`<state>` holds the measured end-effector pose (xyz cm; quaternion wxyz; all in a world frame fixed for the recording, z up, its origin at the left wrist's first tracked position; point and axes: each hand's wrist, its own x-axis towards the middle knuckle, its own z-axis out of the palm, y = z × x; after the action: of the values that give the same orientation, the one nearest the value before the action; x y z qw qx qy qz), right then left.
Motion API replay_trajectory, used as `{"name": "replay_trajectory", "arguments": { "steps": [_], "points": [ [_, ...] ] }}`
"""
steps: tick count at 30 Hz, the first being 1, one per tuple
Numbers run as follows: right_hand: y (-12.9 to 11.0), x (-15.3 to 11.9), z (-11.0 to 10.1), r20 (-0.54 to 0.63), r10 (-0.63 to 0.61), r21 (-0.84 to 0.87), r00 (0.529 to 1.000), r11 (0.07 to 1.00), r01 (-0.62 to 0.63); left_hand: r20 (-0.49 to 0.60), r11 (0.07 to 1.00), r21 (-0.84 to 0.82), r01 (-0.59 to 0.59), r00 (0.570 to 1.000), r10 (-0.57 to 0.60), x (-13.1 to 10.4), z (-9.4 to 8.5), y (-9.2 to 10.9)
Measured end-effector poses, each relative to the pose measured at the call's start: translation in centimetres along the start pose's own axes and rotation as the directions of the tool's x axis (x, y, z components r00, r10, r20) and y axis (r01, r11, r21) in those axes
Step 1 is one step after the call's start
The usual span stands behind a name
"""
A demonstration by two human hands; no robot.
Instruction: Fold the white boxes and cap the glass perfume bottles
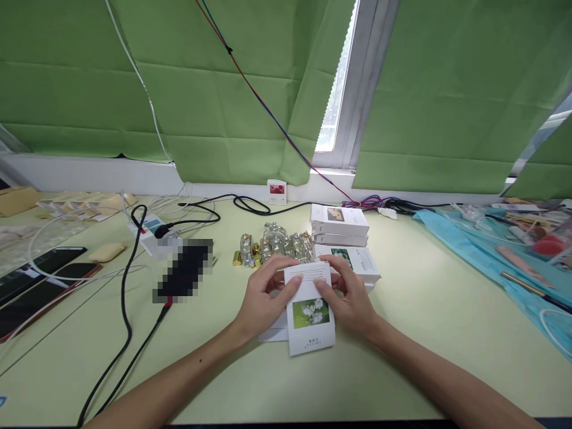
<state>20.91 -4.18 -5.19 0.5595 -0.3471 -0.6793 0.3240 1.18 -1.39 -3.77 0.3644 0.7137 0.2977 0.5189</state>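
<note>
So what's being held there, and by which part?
A white flower-printed carton, held by its far end, with the left hand and right hand at opposite side edges.

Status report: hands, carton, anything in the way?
Left hand and right hand both holding white carton. Thumbs on its printed face, nothing else covering it. Wrapped items and stacked boxes just beyond.

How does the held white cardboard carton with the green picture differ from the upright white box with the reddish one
The white cardboard carton is gripped by the left hand and right hand; the upright white box stands at the back. The carton's picture shows white flowers on green; the box's is reddish. Both are white with printed pictures.
</note>
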Motion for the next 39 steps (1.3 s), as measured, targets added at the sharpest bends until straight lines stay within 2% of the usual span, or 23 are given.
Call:
{"name": "replay_trajectory", "arguments": {
  "steps": [10, 20, 31, 39],
  "points": [
    [0.10, 0.02, 0.02, 0.000, -0.007, -0.003, 1.000, 1.000, 0.007, -0.004, 1.000, 0.016, -0.025, 1.000, 0.025, -0.03, -0.05, -0.09],
    [0.01, -0.04, 0.02, -0.010, -0.014, -0.008, 1.000, 1.000, 0.014, -0.012, 0.999, 0.035, 0.007, 1.000, -0.007, -0.04, 0.10, -0.07],
    [0.13, -0.11, -0.07, -0.013, 0.002, -0.023, 1.000, 1.000, -0.002, 0.004, 0.979, -0.089, 0.183, 0.983, -0.183, -0.33, 0.21, 0.13],
    [0.00, 0.08, 0.00, -0.041, 0.020, 0.001, 0.999, 1.000, -0.020, 0.008, 0.982, -0.038, 0.183, 0.983, -0.183, -0.15, 0.12, 0.37]
  ]
}}
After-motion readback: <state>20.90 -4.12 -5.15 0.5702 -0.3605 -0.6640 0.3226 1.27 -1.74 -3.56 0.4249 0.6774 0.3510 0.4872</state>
